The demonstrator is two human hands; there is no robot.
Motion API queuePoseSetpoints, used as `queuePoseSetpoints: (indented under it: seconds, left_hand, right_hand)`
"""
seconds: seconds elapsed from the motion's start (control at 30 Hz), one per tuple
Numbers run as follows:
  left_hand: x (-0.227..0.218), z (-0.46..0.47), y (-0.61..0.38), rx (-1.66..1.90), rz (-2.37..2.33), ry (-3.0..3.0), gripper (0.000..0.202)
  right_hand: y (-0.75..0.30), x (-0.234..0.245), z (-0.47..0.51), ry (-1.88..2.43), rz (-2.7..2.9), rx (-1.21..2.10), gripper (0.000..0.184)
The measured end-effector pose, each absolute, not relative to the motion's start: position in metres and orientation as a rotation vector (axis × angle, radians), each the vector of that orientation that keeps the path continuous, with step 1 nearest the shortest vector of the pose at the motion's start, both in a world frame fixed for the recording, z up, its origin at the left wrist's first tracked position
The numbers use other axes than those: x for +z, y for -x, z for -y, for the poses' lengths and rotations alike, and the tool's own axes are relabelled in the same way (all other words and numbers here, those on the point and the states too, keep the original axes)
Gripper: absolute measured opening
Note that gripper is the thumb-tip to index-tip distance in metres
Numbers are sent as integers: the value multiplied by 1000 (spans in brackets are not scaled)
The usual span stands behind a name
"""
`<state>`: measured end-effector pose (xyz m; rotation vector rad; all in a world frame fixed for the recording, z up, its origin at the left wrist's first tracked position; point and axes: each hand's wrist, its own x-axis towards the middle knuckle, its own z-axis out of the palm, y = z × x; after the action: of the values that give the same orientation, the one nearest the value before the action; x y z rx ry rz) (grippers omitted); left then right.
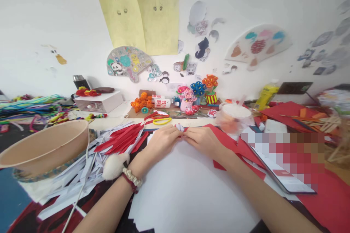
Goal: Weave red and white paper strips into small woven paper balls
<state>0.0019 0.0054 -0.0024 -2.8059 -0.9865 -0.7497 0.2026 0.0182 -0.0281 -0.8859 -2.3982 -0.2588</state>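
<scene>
So both hands are up at the far edge of the big white sheet point(188, 182), fingertips together, with a small white piece point(179, 127) right between them. Looks like paper to me, but the fingers hide most of it. Grip is narrow on both sides: left hand point(165, 136) and right hand point(201, 136) are each pinching it, though I can't tell which fingertips carry the load.

What could go wrong? Something that tiny could slip or crumple if one hand pinches harder than the other. I'd also watch the left wrist: the fluffy white ball point(113, 166) beside it sits right by the loose white strips point(87, 174), so a sideways swing could drag some along. The right forearm's near the red paper point(218, 142) too, so a careless elbow might shove it.

Pose-wise, the forearms come in from the bottom corners and meet in a point, backs of the hands up, fingers curled inward, and the left wrist wears a couple of bands point(132, 179).
</scene>
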Motion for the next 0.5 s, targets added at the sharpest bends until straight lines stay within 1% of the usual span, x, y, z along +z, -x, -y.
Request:
queuePoseSetpoints:
  seconds: [0.23, 0.5]
  left_hand:
    - [-3, -6, -2, -739, 986, 2797, 22]
    - [-3, -6, -1, -768, 943, 2785, 20]
  right_hand:
    - [-205, -28, -20, 856, 2415, -277, 29]
    - [-203, -28, -19, 824, 2410, -306, 20]
